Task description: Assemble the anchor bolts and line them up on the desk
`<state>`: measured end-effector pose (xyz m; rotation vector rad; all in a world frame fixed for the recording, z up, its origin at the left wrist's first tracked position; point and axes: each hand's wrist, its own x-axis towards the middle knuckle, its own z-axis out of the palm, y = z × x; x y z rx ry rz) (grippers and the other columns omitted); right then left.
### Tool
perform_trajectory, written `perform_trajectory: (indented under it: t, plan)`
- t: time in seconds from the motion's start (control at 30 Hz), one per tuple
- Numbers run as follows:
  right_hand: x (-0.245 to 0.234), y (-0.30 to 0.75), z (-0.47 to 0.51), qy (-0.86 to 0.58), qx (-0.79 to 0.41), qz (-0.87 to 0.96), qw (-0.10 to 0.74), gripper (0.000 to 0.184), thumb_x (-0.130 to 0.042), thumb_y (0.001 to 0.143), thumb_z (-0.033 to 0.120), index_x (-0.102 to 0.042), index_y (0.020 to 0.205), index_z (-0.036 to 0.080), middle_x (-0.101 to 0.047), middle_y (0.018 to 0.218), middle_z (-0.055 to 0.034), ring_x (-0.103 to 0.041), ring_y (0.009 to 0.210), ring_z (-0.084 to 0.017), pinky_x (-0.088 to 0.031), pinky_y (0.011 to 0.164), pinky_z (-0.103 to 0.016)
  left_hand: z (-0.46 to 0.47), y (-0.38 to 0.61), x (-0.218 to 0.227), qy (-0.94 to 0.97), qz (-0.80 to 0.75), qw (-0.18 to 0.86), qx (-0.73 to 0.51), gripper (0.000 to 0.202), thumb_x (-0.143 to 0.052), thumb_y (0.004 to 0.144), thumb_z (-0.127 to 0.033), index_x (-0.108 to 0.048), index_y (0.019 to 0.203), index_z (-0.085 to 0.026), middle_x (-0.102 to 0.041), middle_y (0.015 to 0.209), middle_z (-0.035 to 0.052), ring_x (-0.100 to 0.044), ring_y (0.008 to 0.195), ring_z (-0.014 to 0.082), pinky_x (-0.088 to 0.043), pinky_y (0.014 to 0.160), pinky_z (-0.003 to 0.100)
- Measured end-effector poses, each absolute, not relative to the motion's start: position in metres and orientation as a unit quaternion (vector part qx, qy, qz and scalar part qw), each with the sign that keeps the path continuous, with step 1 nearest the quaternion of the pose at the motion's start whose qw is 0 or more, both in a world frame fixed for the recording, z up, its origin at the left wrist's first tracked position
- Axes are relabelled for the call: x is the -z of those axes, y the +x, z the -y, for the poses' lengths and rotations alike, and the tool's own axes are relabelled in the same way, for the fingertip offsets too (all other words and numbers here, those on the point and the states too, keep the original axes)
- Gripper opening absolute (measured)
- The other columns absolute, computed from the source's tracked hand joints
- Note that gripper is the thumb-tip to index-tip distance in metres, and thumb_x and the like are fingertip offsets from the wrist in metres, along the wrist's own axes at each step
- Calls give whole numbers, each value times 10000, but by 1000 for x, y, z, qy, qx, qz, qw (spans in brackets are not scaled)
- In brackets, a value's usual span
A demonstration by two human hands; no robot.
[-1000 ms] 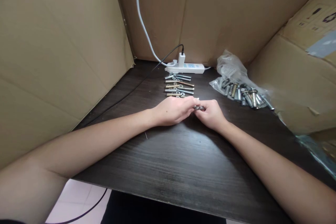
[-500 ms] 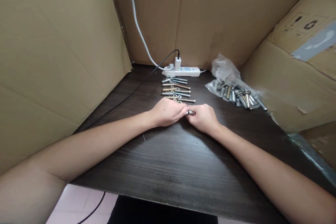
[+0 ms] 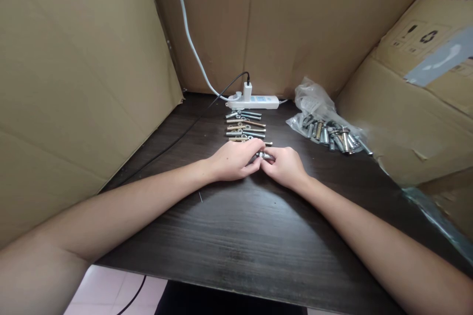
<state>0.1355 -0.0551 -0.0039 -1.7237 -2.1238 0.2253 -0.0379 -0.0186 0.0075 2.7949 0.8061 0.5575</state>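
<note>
My right hand [image 3: 286, 165] pinches a silvery anchor bolt [image 3: 265, 155] by its right part, over the front middle of the table. My left hand [image 3: 233, 160] curls around the bolt's other end, thumb below and fingers above, and a nut with washers shows between the two hands. The bolt lies roughly level; its left tip is hidden in the left fingers. Just beyond the hands lie rows of separated bolt parts: a brass-coloured bolt rod [image 3: 254, 123], silvery sleeves, nuts and washers. My left hand covers part of the nearest row.
A plastic bag [image 3: 314, 98] lies at the back right with several assembled anchor bolts [image 3: 334, 137] spilling out. Behind the rows stands a white power strip [image 3: 258, 102] with a plug and a black cable [image 3: 177, 139] running left. Cardboard walls [image 3: 207, 34] enclose the table [image 3: 236, 236].
My left fingers have opened up from a closed pinch around the bolt's end, so the nut and washers now show. My right hand keeps its hold. The view has shifted slightly.
</note>
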Motion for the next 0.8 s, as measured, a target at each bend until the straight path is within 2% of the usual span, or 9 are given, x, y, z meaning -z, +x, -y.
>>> perform_trajectory:
  t: [0.2, 0.3, 0.57, 0.7, 0.8]
  plan:
    - [12, 137, 56, -569, -46, 784, 243, 215, -498, 764, 356, -653, 751, 207, -675, 644, -23, -589, 565, -161, -308, 538, -237, 17, -37, -6, 935, -289, 77, -190, 135, -451, 849, -267, -519, 937, -192, -647, 869, 3, -598, 727, 143, -399, 595, 247]
    - [12, 137, 57, -561, -30, 788, 252, 223, -488, 784, 369, -629, 745, 201, -655, 612, -18, -567, 526, -150, -311, 532, -237, 17, -36, -5, 933, -297, 79, -186, 144, -420, 868, -265, -526, 923, -185, -652, 859, 9, -600, 723, 143, -402, 598, 245]
    - [9, 136, 59, -547, -36, 790, 275, 237, -501, 806, 390, -587, 916, 199, -675, 696, -12, -595, 556, -145, -373, 565, -226, 16, -37, -3, 932, -303, 65, -185, 217, -350, 915, -294, -528, 894, -172, -646, 821, 23, -594, 694, 151, -395, 586, 247]
    - [9, 136, 61, -542, -54, 779, 311, 287, -518, 813, 389, -527, 1022, 193, -641, 644, 14, -574, 516, -127, -376, 530, -210, 14, -38, -1, 927, -309, 73, -198, 268, -306, 942, -308, -529, 893, -169, -633, 800, 27, -576, 663, 143, -396, 595, 247]
    - [9, 136, 62, -511, -57, 793, 327, 255, -494, 847, 370, -509, 1030, 194, -639, 649, 16, -568, 510, -112, -382, 526, -202, 13, -39, -1, 926, -302, 95, -206, 321, -259, 960, -310, -535, 888, -163, -627, 792, 30, -577, 685, 142, -410, 634, 248]
